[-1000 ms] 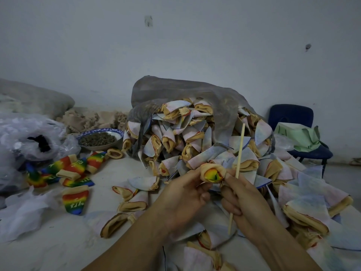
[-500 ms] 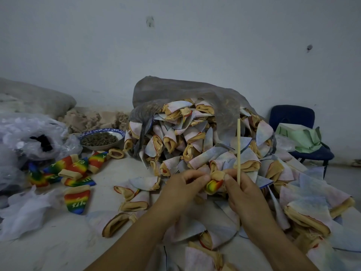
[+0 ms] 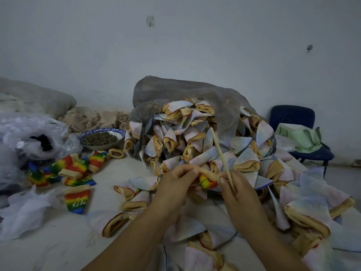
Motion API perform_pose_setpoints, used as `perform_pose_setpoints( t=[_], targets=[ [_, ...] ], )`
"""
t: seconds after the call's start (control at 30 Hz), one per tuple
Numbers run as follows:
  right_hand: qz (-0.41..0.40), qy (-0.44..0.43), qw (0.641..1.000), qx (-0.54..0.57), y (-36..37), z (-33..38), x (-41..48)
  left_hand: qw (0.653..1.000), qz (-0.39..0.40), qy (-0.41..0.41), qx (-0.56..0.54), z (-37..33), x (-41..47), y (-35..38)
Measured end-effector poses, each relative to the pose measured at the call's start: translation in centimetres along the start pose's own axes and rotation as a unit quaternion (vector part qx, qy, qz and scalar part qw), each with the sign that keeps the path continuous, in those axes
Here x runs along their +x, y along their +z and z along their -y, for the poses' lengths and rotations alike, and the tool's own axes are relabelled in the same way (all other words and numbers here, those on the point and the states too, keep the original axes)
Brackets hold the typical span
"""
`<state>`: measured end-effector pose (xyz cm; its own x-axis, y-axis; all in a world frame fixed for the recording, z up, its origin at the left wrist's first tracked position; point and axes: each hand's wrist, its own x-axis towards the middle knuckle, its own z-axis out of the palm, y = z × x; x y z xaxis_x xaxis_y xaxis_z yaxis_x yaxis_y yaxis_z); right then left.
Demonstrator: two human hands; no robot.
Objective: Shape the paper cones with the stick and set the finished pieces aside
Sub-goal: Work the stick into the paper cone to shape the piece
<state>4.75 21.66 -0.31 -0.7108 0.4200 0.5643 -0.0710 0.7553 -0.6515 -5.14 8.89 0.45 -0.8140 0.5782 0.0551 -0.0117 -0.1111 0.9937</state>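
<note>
My left hand (image 3: 176,182) and my right hand (image 3: 237,190) both pinch one rainbow-coloured cone (image 3: 208,179) with a tan rim, held between them above the table. My right hand also grips a thin wooden stick (image 3: 220,153) that points up and leans to the left. Behind my hands, a big heap of pale unshaped cones (image 3: 195,137) spills out of a grey sack (image 3: 175,90). A group of rainbow cones (image 3: 74,169) lies on the table at the left.
A blue-rimmed bowl (image 3: 101,137) of dark pellets stands at the back left beside clear plastic bags (image 3: 29,133). More pale cones (image 3: 304,202) cover the right side. A blue chair (image 3: 293,118) with a green bag stands at the far right. White scraps (image 3: 21,214) lie at the near left.
The cone has turned from showing its open mouth to lying sideways between my fingers, and both hands have dropped slightly. The stick has tipped from upright to leaning left.
</note>
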Motion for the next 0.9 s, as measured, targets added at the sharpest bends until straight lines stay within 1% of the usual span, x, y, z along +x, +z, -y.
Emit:
perform_pose_setpoints(
  t=[0.1,0.2,0.27,0.33,0.37,0.43,0.5,0.57,0.6,0.67,0.73,0.8,0.9],
  targets=[
    [-0.011,0.003,1.000,-0.004,-0.1,0.0,0.2,0.997,0.040,-0.011,-0.062,-0.1,0.2,0.2],
    [-0.010,0.027,0.999,0.015,-0.2,-0.2,0.3,0.979,0.118,-0.039,-0.163,-0.1,-0.1,0.5],
    [-0.003,0.060,0.997,0.056,-0.3,-0.2,0.4,0.959,0.170,-0.060,-0.219,-0.1,-0.1,0.4],
    [0.006,0.093,0.989,0.112,-0.3,0.0,0.3,0.948,0.181,-0.068,-0.252,0.0,0.0,0.3],
    [0.005,0.111,0.984,0.140,-0.3,0.2,0.2,0.949,0.177,-0.063,-0.253,0.0,0.0,0.3],
    [0.005,0.164,0.965,0.202,-0.2,0.6,0.1,0.959,0.155,-0.040,-0.234,-0.1,0.1,0.6],
    [0.016,0.215,0.935,0.282,-0.2,1.0,0.1,0.972,0.121,-0.010,-0.204,-0.1,0.1,0.9],
    [0.026,0.244,0.909,0.336,-0.4,1.3,0.2,0.985,0.083,0.015,-0.152,-0.2,-0.1,0.9],
    [0.030,0.249,0.903,0.349,-0.5,1.4,0.2,0.991,0.067,0.027,-0.117,-0.3,-0.2,0.8],
    [0.039,0.244,0.903,0.351,-0.9,1.5,0.3,0.997,0.026,0.062,-0.028,-0.2,-0.3,0.7],
    [0.050,0.231,0.911,0.338,-1.2,1.4,0.2,0.993,-0.009,0.109,0.032,-0.2,-0.3,0.5],
    [0.063,0.211,0.925,0.309,-1.2,1.4,0.1,0.989,-0.016,0.140,0.052,-0.3,-0.4,0.5],
    [0.057,0.190,0.942,0.270,-0.9,1.4,0.0,0.984,0.001,0.161,0.076,-0.5,-0.7,0.8]
  ],
)
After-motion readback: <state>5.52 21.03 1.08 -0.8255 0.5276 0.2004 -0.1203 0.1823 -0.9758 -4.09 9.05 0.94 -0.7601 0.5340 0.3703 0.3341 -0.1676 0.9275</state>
